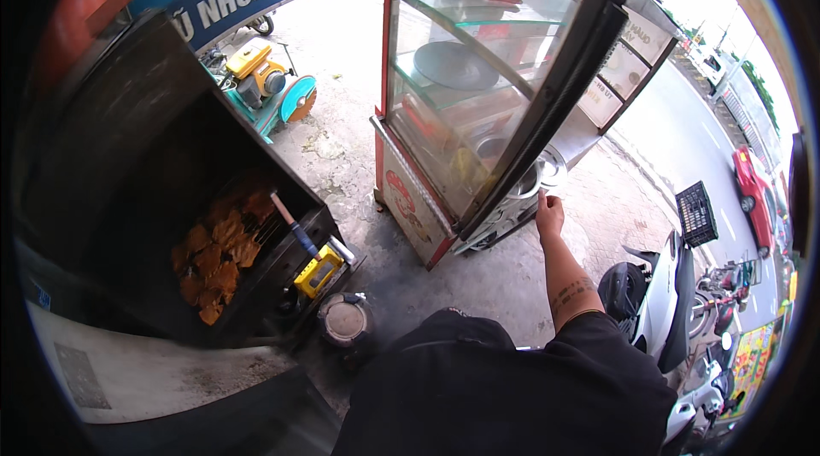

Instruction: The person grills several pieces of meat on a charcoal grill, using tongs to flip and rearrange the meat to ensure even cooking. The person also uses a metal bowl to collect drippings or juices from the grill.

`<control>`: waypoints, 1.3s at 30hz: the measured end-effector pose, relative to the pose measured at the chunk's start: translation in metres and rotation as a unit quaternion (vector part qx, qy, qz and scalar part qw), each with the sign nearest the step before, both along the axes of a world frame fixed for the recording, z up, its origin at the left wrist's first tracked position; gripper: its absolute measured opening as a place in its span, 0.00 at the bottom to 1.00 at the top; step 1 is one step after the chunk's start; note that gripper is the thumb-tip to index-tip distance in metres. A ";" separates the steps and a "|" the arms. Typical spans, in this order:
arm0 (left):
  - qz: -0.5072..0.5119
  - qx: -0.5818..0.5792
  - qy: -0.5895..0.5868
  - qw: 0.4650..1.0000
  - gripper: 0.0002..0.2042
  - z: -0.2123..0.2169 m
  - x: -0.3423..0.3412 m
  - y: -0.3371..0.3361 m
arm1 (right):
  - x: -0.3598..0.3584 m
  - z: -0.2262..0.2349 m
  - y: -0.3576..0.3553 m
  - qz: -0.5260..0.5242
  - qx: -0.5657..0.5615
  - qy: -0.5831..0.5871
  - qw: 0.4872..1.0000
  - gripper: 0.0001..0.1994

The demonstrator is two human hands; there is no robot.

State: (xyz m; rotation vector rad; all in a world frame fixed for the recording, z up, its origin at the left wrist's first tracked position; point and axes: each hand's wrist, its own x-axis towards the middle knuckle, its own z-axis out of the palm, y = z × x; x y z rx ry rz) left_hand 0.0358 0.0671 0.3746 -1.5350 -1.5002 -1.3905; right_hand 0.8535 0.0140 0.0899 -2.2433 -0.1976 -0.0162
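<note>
My right hand (551, 213) reaches forward to the lower edge of the glass display cabinet (410, 161). Its fingers are closed beside a metal pot (528, 181) at the cabinet's open side; what they hold, if anything, is too small to make out. A round silvery lid or plate (553, 167) lies just past the fingertips. My left hand is out of view. To the left, browned pieces of meat (224, 255) lie on a grate in a dark grill box (295, 178). A tool with a blue handle (299, 234) leans at the grill's edge.
A yellow device (319, 271) sits by the grill, with a round canister (345, 319) on the ground beside it. A yellow and teal cutting machine (269, 89) stands beyond. Parked motorbikes (662, 302) are at right, and a red car (753, 200) is on the road.
</note>
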 end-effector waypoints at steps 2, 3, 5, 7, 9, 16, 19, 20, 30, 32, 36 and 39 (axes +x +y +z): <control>-0.121 -0.080 -0.017 0.989 0.20 -0.043 0.043 -0.009 | 0.026 0.001 0.019 -0.037 0.076 0.185 0.979 0.30; -0.224 -0.153 -0.029 0.962 0.20 -0.059 0.097 -0.012 | 0.028 0.011 0.040 -0.015 0.107 0.303 0.947 0.31; -0.296 -0.335 -0.097 0.889 0.19 -0.080 0.221 -0.004 | 0.050 -0.004 0.030 0.158 0.095 0.327 0.927 0.22; -0.395 -0.448 -0.148 0.788 0.19 -0.117 0.299 0.002 | 0.098 -0.046 0.020 0.117 0.275 0.263 0.917 0.11; -0.443 -0.582 -0.184 0.657 0.22 -0.136 0.337 -0.015 | 0.079 -0.027 -0.006 0.157 0.205 0.249 0.933 0.08; -0.409 -0.728 -0.046 0.548 0.28 -0.202 0.353 -0.044 | 0.014 0.019 -0.177 0.291 0.085 0.058 0.951 0.08; -0.414 -0.735 -0.104 0.527 0.33 -0.237 0.347 -0.054 | -0.020 0.003 -0.203 0.458 0.013 -0.036 0.888 0.09; -0.418 -0.733 -0.130 0.520 0.35 -0.242 0.340 -0.058 | -0.042 0.013 -0.190 0.518 -0.015 -0.130 0.845 0.08; -0.321 -0.362 -0.170 0.859 0.45 -0.224 0.158 -0.050 | -0.347 0.139 0.031 0.792 0.212 -0.380 0.428 0.10; -0.266 -0.300 -0.190 0.896 0.37 -0.224 0.099 -0.065 | -0.386 0.150 0.054 0.832 0.231 -0.370 0.342 0.08; -0.199 -0.179 -0.098 0.959 0.29 -0.192 0.035 -0.091 | -0.449 0.152 0.082 0.905 0.214 -0.268 0.250 0.12; -0.112 -0.135 0.007 0.985 0.26 -0.198 -0.003 -0.106 | -0.440 0.101 0.114 0.910 0.068 -0.089 0.399 0.18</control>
